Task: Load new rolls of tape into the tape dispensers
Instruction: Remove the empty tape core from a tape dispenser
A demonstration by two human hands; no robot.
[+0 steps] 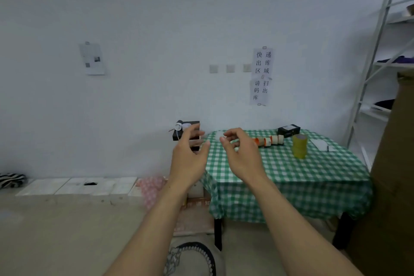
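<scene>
Green-checked tablecloth is bearing yellow tape rolls. Left hand and right hand are hovering, fingers slack, gripping nothing.

Free over near half of checked table, five to seven o'clock. Blocked at twelve by row of tape dispensers, at one by stacked yellow tape rolls, at three by cardboard.

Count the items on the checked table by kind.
Small tape dispensers: 4, blurry, approximate
Yellow tape stack: 1
Black box: 1
White sheet: 1
White item, far left, unclear: 1
Total: 8
</scene>
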